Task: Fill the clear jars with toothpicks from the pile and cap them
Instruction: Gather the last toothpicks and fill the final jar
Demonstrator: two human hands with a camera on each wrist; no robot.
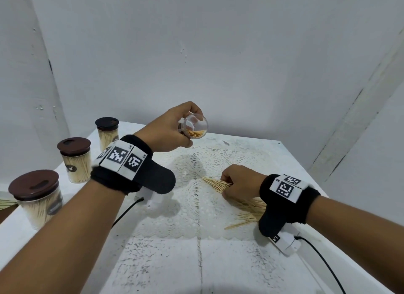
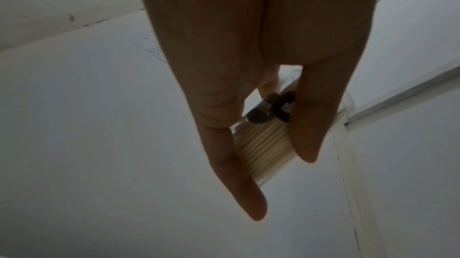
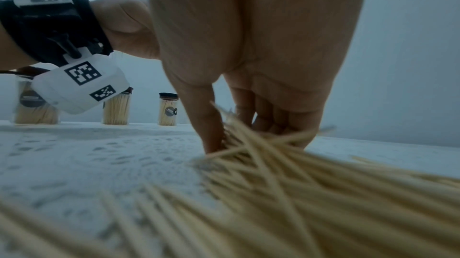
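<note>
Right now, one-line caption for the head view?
Left hand tilts open jar; right hand gathers toothpicks beside three capped jars.

Clear glossy plastic jar (image 1: 195, 125); pale matt wooden toothpicks (image 1: 249, 204); lacy tablecloth (image 1: 203, 169)

Two bare forearms. Each wrist wears a wide black band (image 1: 135, 162) with a flap, topped by white tiles printed with black square codes (image 1: 119, 156). Under each wrist hangs a white camera box (image 1: 284, 242), also coded, trailing a thin black cable (image 1: 323, 263).
</note>
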